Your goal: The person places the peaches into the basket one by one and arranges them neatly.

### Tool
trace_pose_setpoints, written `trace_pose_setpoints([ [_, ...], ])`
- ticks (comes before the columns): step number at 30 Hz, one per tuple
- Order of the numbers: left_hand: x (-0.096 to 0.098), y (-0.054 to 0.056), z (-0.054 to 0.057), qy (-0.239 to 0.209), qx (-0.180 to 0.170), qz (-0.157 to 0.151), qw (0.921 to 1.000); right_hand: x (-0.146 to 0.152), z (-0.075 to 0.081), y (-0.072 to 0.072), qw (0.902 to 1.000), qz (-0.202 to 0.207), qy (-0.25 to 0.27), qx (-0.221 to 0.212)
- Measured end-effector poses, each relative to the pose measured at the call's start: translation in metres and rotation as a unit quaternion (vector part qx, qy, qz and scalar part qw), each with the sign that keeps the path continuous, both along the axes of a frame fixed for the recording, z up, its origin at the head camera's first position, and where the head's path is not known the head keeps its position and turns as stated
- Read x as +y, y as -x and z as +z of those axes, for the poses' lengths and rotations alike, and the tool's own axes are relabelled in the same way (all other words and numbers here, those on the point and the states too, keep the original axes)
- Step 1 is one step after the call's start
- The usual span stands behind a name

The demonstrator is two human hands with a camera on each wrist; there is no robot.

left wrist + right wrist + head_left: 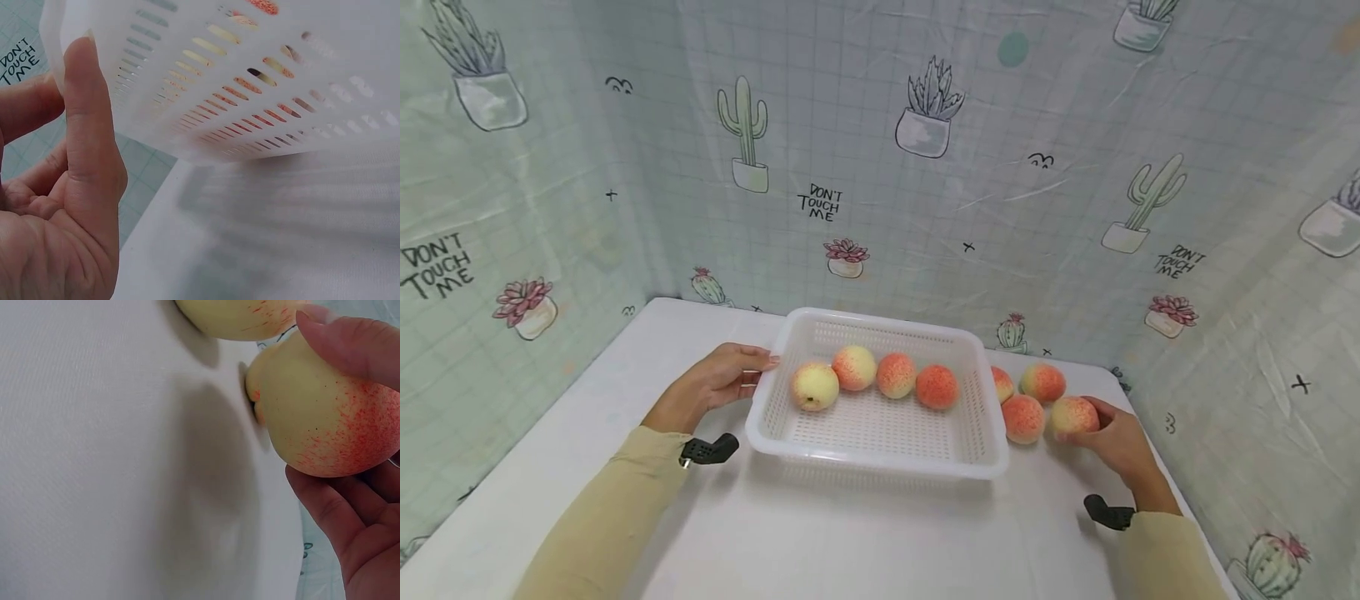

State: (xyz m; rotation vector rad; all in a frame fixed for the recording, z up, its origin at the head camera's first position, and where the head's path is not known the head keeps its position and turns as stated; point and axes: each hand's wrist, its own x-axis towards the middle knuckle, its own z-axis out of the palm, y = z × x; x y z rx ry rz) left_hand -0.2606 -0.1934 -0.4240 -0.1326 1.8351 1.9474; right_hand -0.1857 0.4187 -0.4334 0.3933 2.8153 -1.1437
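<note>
A white plastic basket (880, 450) with slotted walls stands mid-table, holding several yellow-and-red peaches (896, 375) in a row towards its back. My left hand (722, 379) grips the basket's left rim; up close in the left wrist view, the thumb (87, 119) lies along the outside of the slotted wall (206, 81). To the right of the basket, my right hand (1120, 437) holds a peach (1074, 415) between thumb and fingers. The right wrist view shows this peach (331, 412) raised off the table, its shadow below.
Three loose peaches lie between the basket and my right hand: one at the back (1042, 382), one in front (1023, 418), and one partly hidden by the basket wall (1002, 384). A cactus-print curtain (880, 208) encloses the white table (865, 533) at the back and sides.
</note>
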Motion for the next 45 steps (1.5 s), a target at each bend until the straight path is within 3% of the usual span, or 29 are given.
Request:
trace_pose_setpoints([
  [15, 0.001, -0.001, -0.003, -0.002, -0.004, 0.005, 1.0000, -0.007, 0.023, -0.007, 0.9948, 0.072, -0.038, 0.060],
  [28, 0.002, 0.001, -0.002, 0.006, -0.005, 0.000, 1.0000, -0.027, 0.058, -0.009, 0.9898, 0.121, -0.020, 0.072],
  [45, 0.001, 0.000, 0.001, -0.001, -0.006, 0.001, 1.0000, -0.052, 0.082, -0.007, 0.9816, 0.165, -0.031, 0.091],
])
